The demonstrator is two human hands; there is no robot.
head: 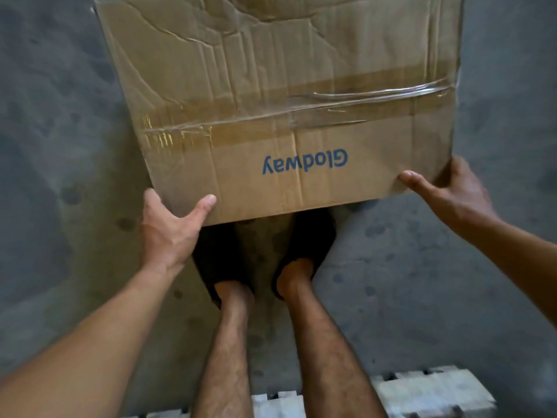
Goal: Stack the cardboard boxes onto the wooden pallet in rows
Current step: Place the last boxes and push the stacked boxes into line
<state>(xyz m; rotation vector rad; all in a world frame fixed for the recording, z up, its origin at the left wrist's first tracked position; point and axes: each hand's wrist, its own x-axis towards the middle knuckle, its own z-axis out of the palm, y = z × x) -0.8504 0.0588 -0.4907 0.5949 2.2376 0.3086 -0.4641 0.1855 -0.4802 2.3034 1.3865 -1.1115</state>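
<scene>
A large, creased cardboard box (271,95) with clear tape and blue "Glodway" print fills the upper middle of the head view, above the concrete floor. My left hand (168,227) grips its near left corner, thumb on top and fingers hidden under the box. My right hand (443,191) grips the near right corner the same way, thumb on the top face. A pale wooden pallet (422,390) shows at the bottom edge, behind my legs.
The grey, stained concrete floor (54,146) spreads on both sides of the box. My two feet in black shoes (304,245) stand just under the box's near edge. The pallet's slats lie close behind my heels.
</scene>
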